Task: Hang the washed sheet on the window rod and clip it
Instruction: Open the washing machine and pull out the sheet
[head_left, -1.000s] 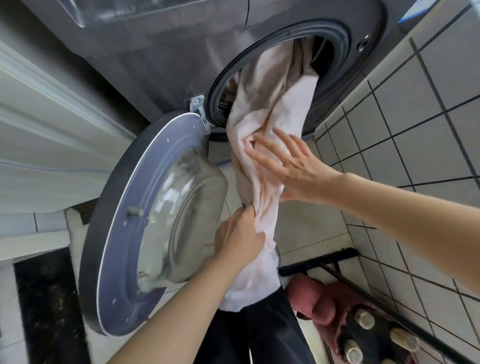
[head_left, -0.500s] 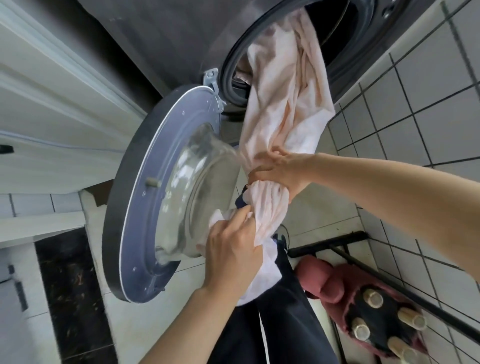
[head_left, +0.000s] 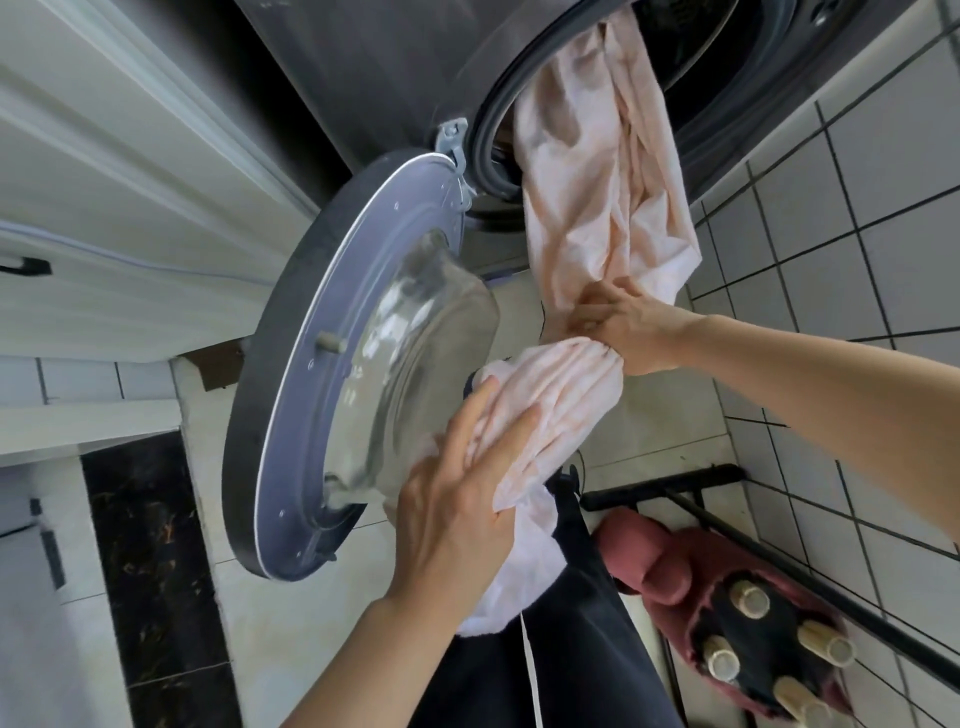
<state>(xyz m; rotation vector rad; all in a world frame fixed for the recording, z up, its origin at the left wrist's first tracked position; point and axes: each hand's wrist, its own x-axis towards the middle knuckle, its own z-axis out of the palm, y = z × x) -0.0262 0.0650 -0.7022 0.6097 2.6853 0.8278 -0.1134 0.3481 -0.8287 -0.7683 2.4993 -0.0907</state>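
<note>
A pale pink washed sheet (head_left: 597, 171) hangs out of the drum opening of a grey front-load washing machine (head_left: 395, 67) at the top. My right hand (head_left: 628, 327) grips the sheet in a tight bunch below the opening. Lower down, my left hand (head_left: 457, 499) lies over the gathered lower part of the sheet, fingers extended across the cloth and thumb hidden behind it. The sheet's end droops against my dark trousers (head_left: 561, 649). No window rod or clip is in view.
The machine's round door (head_left: 332, 374) stands swung open to the left of my hands. White cabinets (head_left: 104, 182) fill the left side. A tiled wall (head_left: 857, 218) runs on the right, with a black bar (head_left: 769, 561) and a maroon brush-like object (head_left: 748, 608) on the floor.
More sheet has come out of the drum. My right hand went from open beside the cloth to gripping it, and my left hand slid lower, spreading over the gathered end.
</note>
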